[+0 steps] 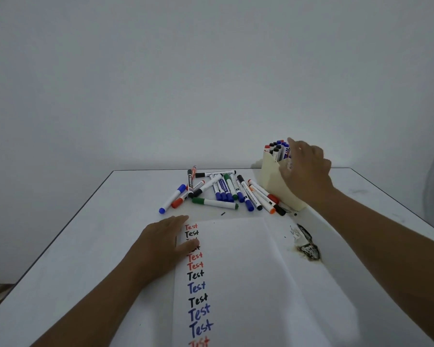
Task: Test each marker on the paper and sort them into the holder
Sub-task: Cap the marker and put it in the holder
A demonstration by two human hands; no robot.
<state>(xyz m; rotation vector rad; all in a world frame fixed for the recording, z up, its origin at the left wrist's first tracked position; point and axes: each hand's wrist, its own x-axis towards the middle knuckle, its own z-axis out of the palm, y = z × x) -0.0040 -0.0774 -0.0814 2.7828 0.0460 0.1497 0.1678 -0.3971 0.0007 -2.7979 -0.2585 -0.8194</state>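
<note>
A white paper [238,279] lies on the table with a column of "Test" words in red, black and blue down its left side. My left hand [166,241] rests flat on the paper's left edge, fingers straight. A pile of several markers [223,191] with blue, green, red, orange and black caps lies beyond the paper. At the back right stands a cream holder [271,179] with several markers [277,149] upright in it. My right hand [303,169] is at the holder's top, fingers spread over it; a white marker barrel shows blurred under the fingers.
The white table [90,246] has a dark edge at the left and back. A dark burnt-looking patch [307,246] marks the surface right of the paper. A small black speck [223,213] lies near the pile. A plain wall stands behind.
</note>
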